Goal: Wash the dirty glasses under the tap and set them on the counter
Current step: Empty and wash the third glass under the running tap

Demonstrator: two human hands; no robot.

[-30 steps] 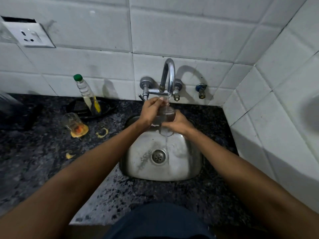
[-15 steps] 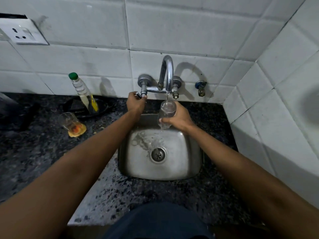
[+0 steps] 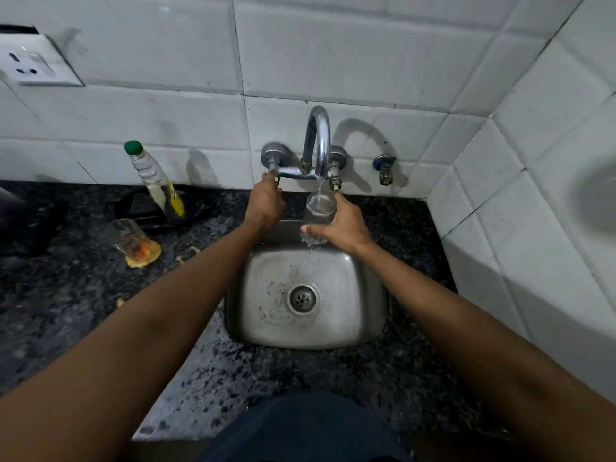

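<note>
Clear glass (image 3: 318,208) sits in your right grip (image 3: 343,225) under the tap (image 3: 318,141) stream; your left grip (image 3: 265,203) pinches the valve (image 3: 274,168) (bottle (image 3: 156,180) label unreadable); another glass (image 3: 128,240) stands on the desk (image 3: 66,281).

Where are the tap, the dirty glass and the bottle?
tap (image 3: 320,135): head view, on the top of its curved spout.
dirty glass (image 3: 128,236): head view, on its clear side wall.
bottle (image 3: 148,171): head view, on its clear upper body.

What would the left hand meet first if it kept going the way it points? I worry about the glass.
Likely the tap's left valve handle, which the left hand already reaches, then the tiled wall; not the glass.
</note>
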